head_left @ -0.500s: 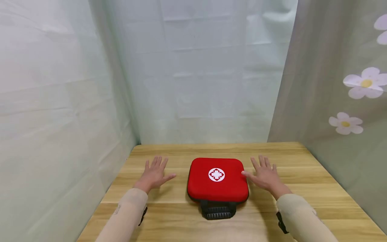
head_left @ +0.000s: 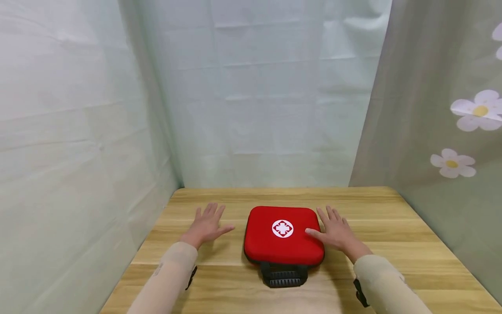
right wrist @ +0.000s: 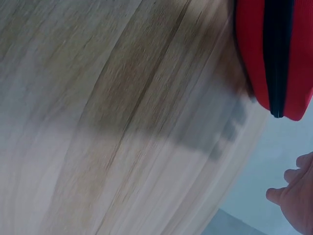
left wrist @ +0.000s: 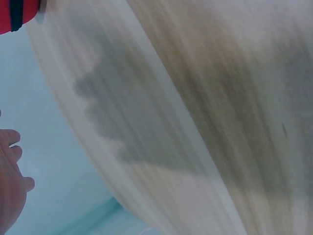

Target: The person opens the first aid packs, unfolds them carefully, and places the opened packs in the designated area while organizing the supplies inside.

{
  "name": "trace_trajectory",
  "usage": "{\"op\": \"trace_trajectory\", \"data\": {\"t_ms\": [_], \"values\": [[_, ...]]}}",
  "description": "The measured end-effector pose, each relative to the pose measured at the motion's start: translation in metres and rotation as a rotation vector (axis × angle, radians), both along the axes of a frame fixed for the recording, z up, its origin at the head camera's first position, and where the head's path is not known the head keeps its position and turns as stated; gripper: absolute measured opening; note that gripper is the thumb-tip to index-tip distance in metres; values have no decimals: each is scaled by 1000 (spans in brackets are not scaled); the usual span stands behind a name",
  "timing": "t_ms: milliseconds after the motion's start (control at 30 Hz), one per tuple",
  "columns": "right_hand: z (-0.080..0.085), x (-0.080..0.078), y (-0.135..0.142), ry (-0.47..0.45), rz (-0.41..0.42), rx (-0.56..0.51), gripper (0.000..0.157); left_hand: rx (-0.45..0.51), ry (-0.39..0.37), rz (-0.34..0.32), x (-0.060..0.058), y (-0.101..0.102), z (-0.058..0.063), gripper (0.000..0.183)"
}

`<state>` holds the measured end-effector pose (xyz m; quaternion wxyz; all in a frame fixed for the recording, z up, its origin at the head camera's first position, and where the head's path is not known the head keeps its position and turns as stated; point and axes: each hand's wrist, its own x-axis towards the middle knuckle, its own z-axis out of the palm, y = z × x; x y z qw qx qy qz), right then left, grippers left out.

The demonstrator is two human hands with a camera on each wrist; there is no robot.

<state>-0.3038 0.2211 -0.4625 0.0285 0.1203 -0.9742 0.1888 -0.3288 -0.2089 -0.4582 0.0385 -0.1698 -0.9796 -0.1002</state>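
A red first-aid case [head_left: 262, 242] with a white cross emblem lies flat on the wooden table, its black handle [head_left: 284, 276] toward the person. To its left, the left hand [head_left: 206, 224] hovers with fingers spread and thumb pointing at the case; its shadow falls on the wood. The right hand [head_left: 335, 230] is at the case's right side, fingers extended, the thumb overlapping the red lid in the head view. Neither hand grips anything. In the right wrist view, the case's black zipper edge [right wrist: 278, 58] shows above the right hand [right wrist: 298, 200].
The light wood table [head_left: 219, 288] stretches around the case. Pale fabric curtains [head_left: 259, 109] hang behind it and along the left side [head_left: 70, 174]. On the right hangs a curtain with white flowers [head_left: 452, 163].
Both hands have moved inward, the left one slightly right toward the case, the right one left so its thumb now overlaps the lid. The case stays in place on the table.
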Motion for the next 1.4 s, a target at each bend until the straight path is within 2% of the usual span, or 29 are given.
{"op": "trace_trajectory", "data": {"t_ms": [133, 333, 533, 967, 1167, 1400], "values": [[2, -1, -3, -20, 3, -30, 102, 8, -4, -3, -5, 7, 4, 89], [0, 1, -7, -101, 5, -63, 108, 38, -29, -14, -6, 19, 7, 85], [-1, 3, -10, -113, 28, -91, 108, 70, -55, -20, -11, 27, 8, 88], [-3, 4, -11, -205, 7, -177, 115, 120, -117, -8, -17, 38, 6, 91], [-8, 4, -10, -224, -9, -205, 117, 156, -130, -10, -18, 44, 6, 88], [-12, 5, -12, -246, -32, -291, 119, 183, -134, -15, -22, 47, 3, 80]]}}
